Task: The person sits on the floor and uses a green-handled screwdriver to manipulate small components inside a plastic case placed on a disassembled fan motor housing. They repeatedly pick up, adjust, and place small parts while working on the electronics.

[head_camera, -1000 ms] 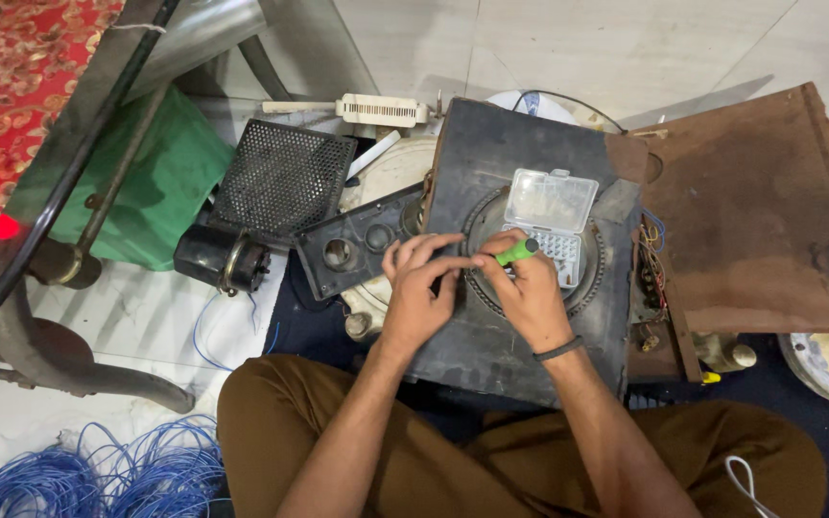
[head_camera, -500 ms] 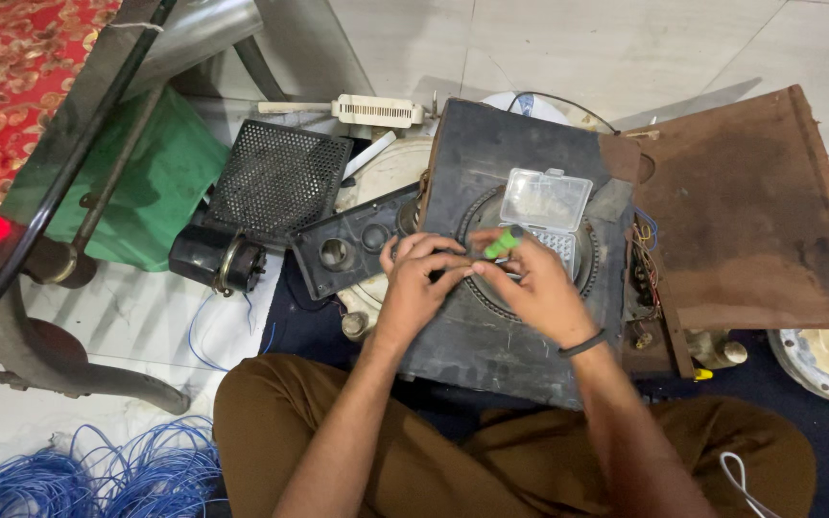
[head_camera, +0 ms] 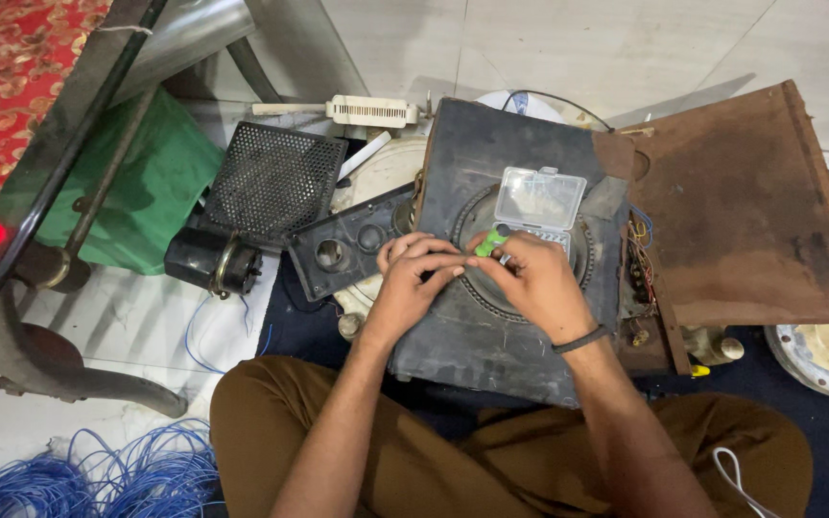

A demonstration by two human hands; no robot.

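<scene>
The person sits on the floor with both hands meeting over a dark square panel (head_camera: 491,317) that rests across the lap. The right hand (head_camera: 539,283) pinches a small green piece (head_camera: 491,240) between thumb and fingertips; its grip is clenched on that piece, which sticks out past the fingers toward the upper left. The piece's long axis runs slantwise, from the right fingertips up and away from the body. The left hand (head_camera: 414,278) is curled just beside it, fingertips bent inward and touching or nearly touching the right fingertips; whether it grasps anything of its own I cannot tell, as the fingers hide what lies under them. The green piece lies just above and to the right of the left grip, so both hands are about equally near, with the right one actually holding it.

Just beyond the right grip, touching distance past the green piece, sits a small clear plastic box (head_camera: 539,201) on the panel, lid shut or nearly so. To the right of the hands lies a brown rusty board (head_camera: 750,211). To the left of the left grip are a black mesh grille (head_camera: 275,182), a small motor (head_camera: 213,264) and a green cloth (head_camera: 146,187). Blue wire (head_camera: 88,475) is coiled on the floor, near the left knee.
</scene>
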